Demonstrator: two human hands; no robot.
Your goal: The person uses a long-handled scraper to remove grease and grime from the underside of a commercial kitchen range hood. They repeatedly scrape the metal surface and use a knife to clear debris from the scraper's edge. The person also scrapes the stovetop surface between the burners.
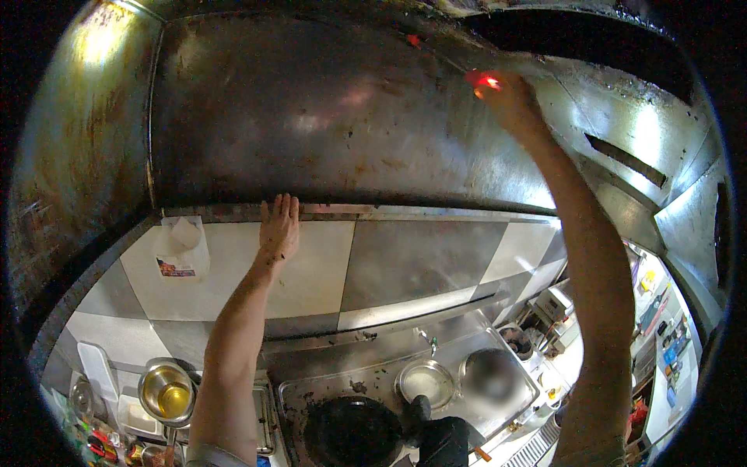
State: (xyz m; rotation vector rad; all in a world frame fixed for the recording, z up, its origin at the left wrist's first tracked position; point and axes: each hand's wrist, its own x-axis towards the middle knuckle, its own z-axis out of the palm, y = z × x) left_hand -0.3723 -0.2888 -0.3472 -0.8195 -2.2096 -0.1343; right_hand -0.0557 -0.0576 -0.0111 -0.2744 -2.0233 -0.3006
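My left hand [282, 227] lies flat with fingers extended against the lower ledge [373, 213] of a metal range hood, holding nothing. My right hand [516, 105] is raised to the hood's upper part, beside its stained inner panel [350, 117]. Its fingers close around a small red object [487, 80] that glows brightly; glare and blur hide what it is. A smaller red spot [414, 40] shows farther up the panel. Dark grime and brownish streaks cover the metal. To the right, a slot [624, 157] cuts through the sheet.
Below is a steel cooking counter with a blackened wok [353, 432], a metal bowl [425, 383] and a faucet [432, 344]. My dark shoe [417, 411] stands beside the bowl. A pot of yellow liquid [167, 391] is at left. A plastic jug [182, 248] hangs against the tiles.
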